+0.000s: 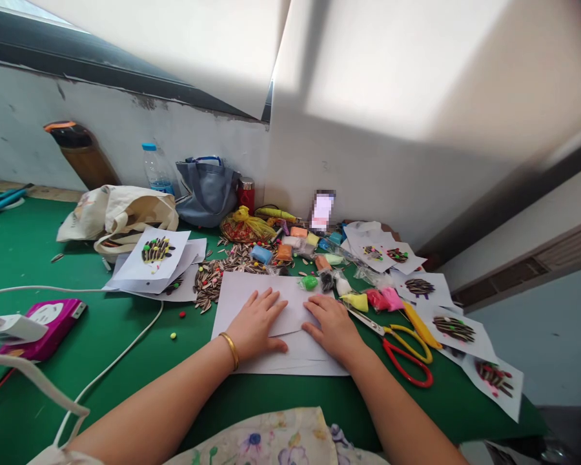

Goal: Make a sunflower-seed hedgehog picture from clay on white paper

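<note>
A few overlapping sheets of white paper (290,358) lie on the green table in front of me. My left hand (256,323) rests flat on the top sheet, fingers spread, a gold bangle at the wrist. On the right part of the paper lies my right hand (334,326), palm down with its fingers apart. Neither hand grips anything. Just past the far edge of the sheets is a heap of striped sunflower seeds (208,284) mixed with small coloured balls. Scissors (397,339) with red and yellow handles lie right of my right hand.
Bagged coloured clay (310,283) lies beyond the paper. Seed-decorated cards (452,328) line the right edge; another card pile (150,261) lies left. A purple power strip (48,329) and white cable sit at left. Cloth bags (208,190), a bottle (157,171) and a phone (322,210) stand behind.
</note>
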The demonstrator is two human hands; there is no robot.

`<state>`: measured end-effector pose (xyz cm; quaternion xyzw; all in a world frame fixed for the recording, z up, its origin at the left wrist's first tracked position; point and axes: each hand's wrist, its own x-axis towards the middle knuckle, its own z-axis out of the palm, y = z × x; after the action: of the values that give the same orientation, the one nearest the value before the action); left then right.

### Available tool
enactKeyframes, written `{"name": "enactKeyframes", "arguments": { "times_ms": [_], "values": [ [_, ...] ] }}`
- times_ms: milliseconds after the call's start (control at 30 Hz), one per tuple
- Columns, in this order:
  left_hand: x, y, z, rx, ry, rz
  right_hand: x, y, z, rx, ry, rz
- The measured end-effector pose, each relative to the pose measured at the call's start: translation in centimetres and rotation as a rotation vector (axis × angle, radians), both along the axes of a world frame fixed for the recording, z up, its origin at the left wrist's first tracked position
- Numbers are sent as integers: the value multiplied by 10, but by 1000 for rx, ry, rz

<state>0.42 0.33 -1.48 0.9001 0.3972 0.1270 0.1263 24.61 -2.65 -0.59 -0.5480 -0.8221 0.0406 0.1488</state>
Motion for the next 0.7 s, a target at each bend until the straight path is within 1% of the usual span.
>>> {"name": "enactKeyframes", "arguments": {
  "times_ms": [133, 233, 300, 400, 533, 633, 700],
  "values": [
    [6, -3, -2, 31, -24, 32, 2, -2, 2, 28, -8, 78],
    [7, -5, 3, 52, -25, 26, 2, -4, 4, 54, -28, 148],
    [6, -7, 8, 71, -31, 3, 0, -4, 4, 81, -40, 169],
    [5, -9, 14, 92, -48, -29, -4, -6, 5, 111, -41, 167],
    [3, -10, 20, 97, -69, -68, -7, -11, 7, 104, 0, 162],
    [2, -11, 22, 92, -77, -83, 0, -15, 11, 82, 46, 153],
    [2, -13, 23, 63, -64, -102, 11, -16, 12, 83, 56, 93]
  ]
}}
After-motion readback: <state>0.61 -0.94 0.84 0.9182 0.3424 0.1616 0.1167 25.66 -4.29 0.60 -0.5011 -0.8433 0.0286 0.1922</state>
